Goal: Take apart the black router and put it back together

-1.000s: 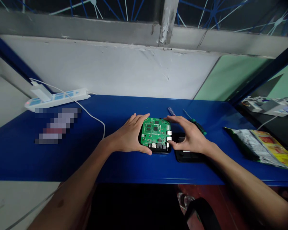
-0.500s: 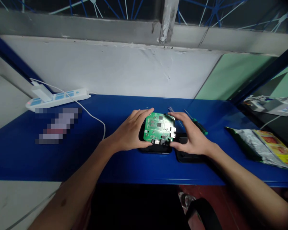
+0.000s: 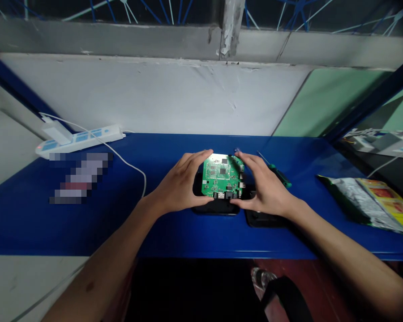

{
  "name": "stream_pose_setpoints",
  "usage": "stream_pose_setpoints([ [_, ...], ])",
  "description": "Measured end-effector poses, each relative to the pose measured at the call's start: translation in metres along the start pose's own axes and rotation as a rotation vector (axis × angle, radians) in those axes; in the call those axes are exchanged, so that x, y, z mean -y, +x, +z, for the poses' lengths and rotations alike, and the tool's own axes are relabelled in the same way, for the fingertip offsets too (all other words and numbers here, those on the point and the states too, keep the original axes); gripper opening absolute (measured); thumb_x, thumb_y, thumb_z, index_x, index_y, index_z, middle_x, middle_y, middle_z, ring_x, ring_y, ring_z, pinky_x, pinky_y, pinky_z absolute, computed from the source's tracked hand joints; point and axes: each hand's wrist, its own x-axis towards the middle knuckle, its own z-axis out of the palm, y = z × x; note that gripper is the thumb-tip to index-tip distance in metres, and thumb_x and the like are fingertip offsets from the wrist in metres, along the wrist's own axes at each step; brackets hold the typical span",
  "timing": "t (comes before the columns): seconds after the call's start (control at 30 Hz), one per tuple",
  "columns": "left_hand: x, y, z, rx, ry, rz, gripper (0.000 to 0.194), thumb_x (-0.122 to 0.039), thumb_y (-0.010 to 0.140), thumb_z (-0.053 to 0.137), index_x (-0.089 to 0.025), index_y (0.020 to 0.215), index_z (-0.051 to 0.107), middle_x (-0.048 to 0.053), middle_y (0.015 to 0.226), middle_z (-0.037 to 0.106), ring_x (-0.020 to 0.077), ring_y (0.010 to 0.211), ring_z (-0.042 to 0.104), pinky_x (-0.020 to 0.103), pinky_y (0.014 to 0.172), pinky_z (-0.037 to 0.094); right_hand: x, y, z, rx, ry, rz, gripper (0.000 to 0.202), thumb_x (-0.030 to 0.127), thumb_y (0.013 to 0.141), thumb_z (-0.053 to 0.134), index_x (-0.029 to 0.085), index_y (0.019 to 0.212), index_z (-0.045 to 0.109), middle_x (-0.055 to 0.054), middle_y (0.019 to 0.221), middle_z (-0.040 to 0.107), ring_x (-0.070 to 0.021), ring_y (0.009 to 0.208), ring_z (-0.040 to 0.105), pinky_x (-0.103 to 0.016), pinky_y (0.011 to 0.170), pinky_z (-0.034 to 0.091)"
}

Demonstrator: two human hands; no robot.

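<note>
Between my two hands is a green circuit board, tilted so that its chips and the sockets along its near and right edges face me. My left hand grips its left side, thumb at the near edge and fingers at the far edge. On the right side my right hand holds it the same way. Below the board lies a black plastic case half, partly covered by it. A second black case part rests under my right hand, mostly hidden.
A green-handled screwdriver lies beyond my right hand. At right is a shiny food packet. A white power strip with a white cable occupies the left of the blue table. A blurred-out item lies near the strip.
The board has tilted slightly and its glare has shifted to the far left corner. My right thumb has slid left along the near edge. Both hands still hold the board.
</note>
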Motion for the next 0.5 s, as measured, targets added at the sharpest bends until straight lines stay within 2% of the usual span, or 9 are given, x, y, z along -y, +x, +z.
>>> stream_pose_setpoints([
  [0.5, 0.0010, -0.0003, 0.0025, -0.001, -0.002, 0.002, 0.105, -0.032, 0.070, 0.084, -0.022, 0.153, 0.021, 0.016, 0.152, 0.043, 0.0367, 0.133, 0.045, 0.059, 0.109, 0.044, -0.0006, -0.0011, 0.0006, -0.004, -0.001, -0.003, 0.115, 0.059, 0.074, 0.076, 0.020, 0.159, 0.009, -0.023, 0.151, 0.043, -0.0431, 0.139, 0.044, -0.067, 0.110, 0.042],
])
